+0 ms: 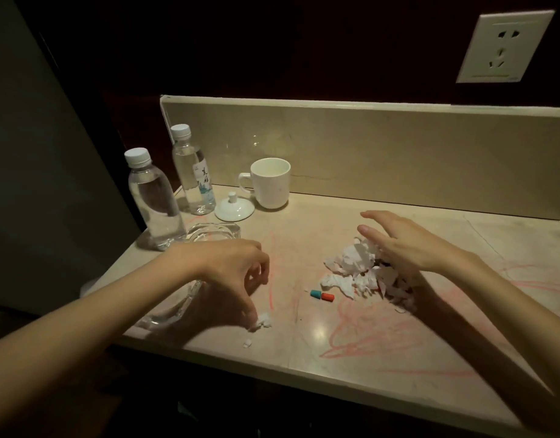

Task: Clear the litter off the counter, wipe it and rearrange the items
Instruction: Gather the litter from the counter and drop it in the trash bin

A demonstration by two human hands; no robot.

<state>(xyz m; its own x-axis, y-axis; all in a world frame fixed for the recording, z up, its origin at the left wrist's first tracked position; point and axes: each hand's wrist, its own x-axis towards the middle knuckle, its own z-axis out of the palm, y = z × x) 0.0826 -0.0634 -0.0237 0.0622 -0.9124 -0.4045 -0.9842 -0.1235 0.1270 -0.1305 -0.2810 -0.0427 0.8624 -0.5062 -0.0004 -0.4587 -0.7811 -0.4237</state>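
A heap of crumpled white tissue (359,270) lies in the middle of the beige stone counter (383,368). My right hand (408,245) hovers over the heap's right side with straight fingers, holding nothing. My left hand (237,267) hangs above the counter's left part with loosely curled fingers, empty. Below it lie a small tissue scrap (262,321) and a tinier one (247,343). A teal piece (315,293) and an orange piece (327,297) lie just left of the heap. Red scribbles (376,336) mark the counter.
Two clear water bottles (154,200) (193,172) stand at the left. A glass ashtray (214,232) sits beside them, partly behind my left hand. A white mug (270,183) and its lid (234,208) stand by the backsplash. A wall socket (504,47) is at the upper right.
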